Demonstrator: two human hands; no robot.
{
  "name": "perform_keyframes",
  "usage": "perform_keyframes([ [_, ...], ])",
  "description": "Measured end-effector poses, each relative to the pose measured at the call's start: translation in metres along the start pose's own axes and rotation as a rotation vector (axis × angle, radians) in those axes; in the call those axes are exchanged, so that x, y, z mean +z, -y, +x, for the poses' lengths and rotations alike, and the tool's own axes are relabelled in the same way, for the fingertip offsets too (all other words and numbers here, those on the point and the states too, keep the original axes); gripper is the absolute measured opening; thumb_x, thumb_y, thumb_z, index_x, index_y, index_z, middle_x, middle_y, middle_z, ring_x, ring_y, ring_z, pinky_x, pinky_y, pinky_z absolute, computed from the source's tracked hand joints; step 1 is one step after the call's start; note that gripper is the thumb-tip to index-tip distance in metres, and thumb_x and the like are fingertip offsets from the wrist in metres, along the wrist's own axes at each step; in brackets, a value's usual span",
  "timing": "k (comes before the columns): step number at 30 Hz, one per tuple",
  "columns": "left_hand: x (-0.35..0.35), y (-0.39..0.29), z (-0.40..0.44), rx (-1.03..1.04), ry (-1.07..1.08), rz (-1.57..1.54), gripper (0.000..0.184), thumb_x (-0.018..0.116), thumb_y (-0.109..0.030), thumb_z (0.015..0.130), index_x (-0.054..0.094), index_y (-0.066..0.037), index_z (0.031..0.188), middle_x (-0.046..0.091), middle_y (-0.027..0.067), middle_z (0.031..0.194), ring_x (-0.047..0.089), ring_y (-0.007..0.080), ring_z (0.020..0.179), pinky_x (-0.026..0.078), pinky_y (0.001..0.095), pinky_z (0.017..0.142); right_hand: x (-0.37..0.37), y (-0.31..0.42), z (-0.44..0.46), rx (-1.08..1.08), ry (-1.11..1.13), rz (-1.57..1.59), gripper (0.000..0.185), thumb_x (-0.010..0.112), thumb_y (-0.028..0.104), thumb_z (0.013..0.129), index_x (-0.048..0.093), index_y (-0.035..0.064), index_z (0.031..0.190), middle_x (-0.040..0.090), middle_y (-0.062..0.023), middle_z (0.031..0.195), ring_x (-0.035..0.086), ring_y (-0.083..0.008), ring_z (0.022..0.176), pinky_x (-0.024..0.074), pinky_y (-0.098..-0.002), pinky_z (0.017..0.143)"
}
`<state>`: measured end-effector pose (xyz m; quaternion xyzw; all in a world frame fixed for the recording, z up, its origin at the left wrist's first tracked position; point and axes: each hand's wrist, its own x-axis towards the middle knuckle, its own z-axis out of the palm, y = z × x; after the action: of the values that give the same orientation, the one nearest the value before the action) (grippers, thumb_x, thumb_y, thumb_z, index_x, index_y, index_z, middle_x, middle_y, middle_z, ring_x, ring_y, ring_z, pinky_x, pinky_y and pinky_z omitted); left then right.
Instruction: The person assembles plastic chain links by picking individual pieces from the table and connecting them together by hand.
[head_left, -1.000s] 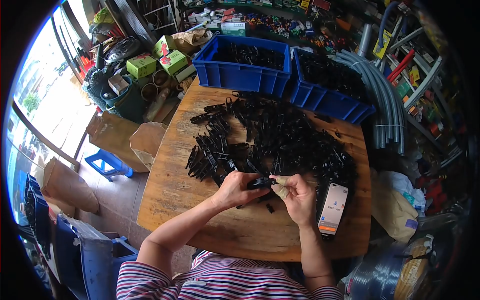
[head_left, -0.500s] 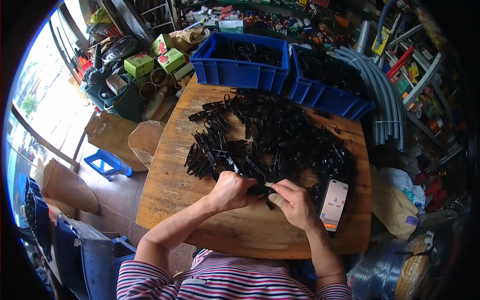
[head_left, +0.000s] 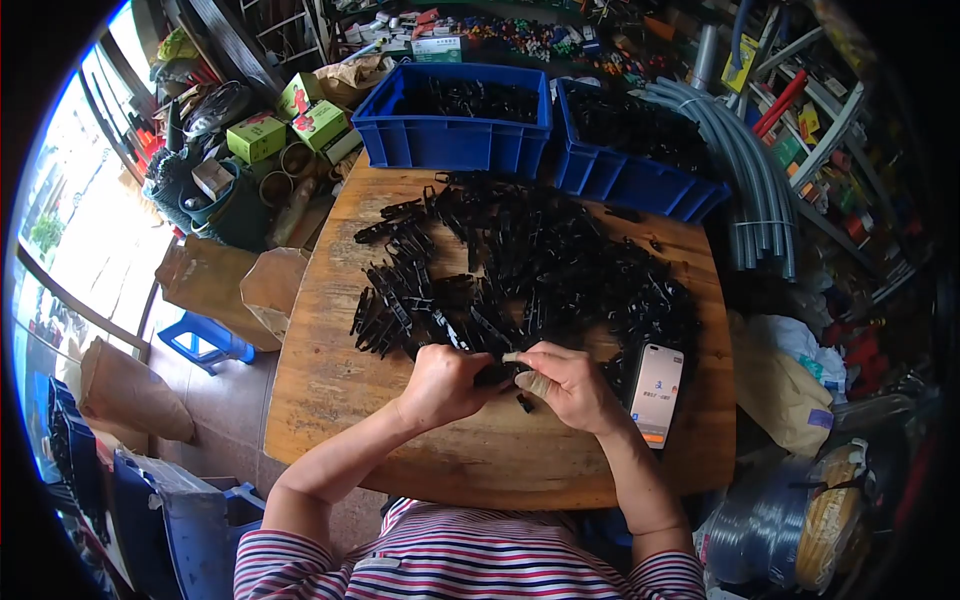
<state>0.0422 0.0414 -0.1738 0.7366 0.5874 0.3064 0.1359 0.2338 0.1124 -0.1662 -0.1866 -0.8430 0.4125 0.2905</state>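
My left hand (head_left: pixel 442 387) is closed around a black plastic part (head_left: pixel 492 374), of which only a little shows between the fingers. My right hand (head_left: pixel 570 388) meets it from the other side, thumb and index finger bent in against the same part; pale coverings sit on those two fingertips. Whatever lies inside the grip is mostly hidden. A small black piece (head_left: pixel 525 403) rests on the wood just below the right thumb. Beyond both hands spreads a large pile of black plastic parts (head_left: pixel 540 240), long and narrow with open frames.
The wooden table (head_left: pixel 330 400) carries a lit phone (head_left: pixel 657 395) to the right of my right hand. At its far edge stand a blue crate (head_left: pixel 450 145) and a second blue crate (head_left: pixel 640 190), both holding black parts. Grey pipes (head_left: pixel 745 150) stand behind at the right.
The view has shifted slightly, so the table and crates appear further left. My hands have come closer together around the black part, with the right fingertips nearer the left hand.
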Motion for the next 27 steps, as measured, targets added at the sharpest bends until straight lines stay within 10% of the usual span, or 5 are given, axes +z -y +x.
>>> perform_keyframes([
  [14,0.004,0.008,0.014,-0.059,0.353,-0.317,0.038,0.068,-0.036,0.076,0.066,-0.002,0.092,0.065,0.0182,0.079,0.064,0.0336,0.073,0.050,0.0386,0.065,0.000,0.018,-0.003,-0.361,0.215,-1.004,0.021,0.056,0.006,0.075,0.060,-0.0045,0.093,0.053,-0.0073,0.078,0.057,-0.0169,0.070,0.0502,-0.0260,0.058],
  [18,-0.053,0.010,0.055,-0.297,0.144,-0.440,0.034,0.063,-0.035,0.082,0.065,-0.002,0.090,0.064,0.0148,0.080,0.063,0.0211,0.072,0.050,0.0333,0.064,-0.032,-0.011,0.001,0.125,-0.011,-0.931,0.002,0.058,0.006,0.080,0.058,0.0042,0.079,0.058,-0.0111,0.078,0.061,-0.0262,0.076,0.0504,-0.0374,0.068],
  [21,-0.085,0.078,0.145,0.227,-0.244,0.078,0.044,0.058,-0.044,0.084,0.057,-0.005,0.105,0.057,0.0094,0.095,0.059,0.0222,0.069,0.051,0.0393,0.066,-0.039,-0.046,-0.007,0.321,0.130,-0.843,0.011,0.060,0.006,0.081,0.064,0.0047,0.092,0.059,-0.0128,0.086,0.059,-0.0301,0.084,0.0488,-0.0393,0.073],
  [22,-0.110,0.054,0.177,-0.237,-0.170,-0.538,0.057,0.058,-0.050,0.083,0.050,-0.007,0.119,0.058,0.0151,0.104,0.060,0.0271,0.088,0.050,0.0428,0.080,-0.039,-0.052,-0.007,0.293,0.120,-0.827,0.011,0.060,0.006,0.081,0.064,0.0043,0.091,0.059,-0.0130,0.086,0.059,-0.0302,0.084,0.0488,-0.0392,0.073],
  [27,-0.136,0.102,0.256,-0.173,-0.148,0.330,0.062,0.059,-0.053,0.080,0.053,-0.010,0.123,0.053,0.0231,0.123,0.054,0.0343,0.111,0.048,0.0411,0.089,-0.042,-0.055,-0.012,0.275,0.118,-0.775,0.010,0.060,0.004,0.080,0.064,0.0021,0.089,0.058,-0.0141,0.087,0.058,-0.0307,0.086,0.0486,-0.0392,0.075],
])
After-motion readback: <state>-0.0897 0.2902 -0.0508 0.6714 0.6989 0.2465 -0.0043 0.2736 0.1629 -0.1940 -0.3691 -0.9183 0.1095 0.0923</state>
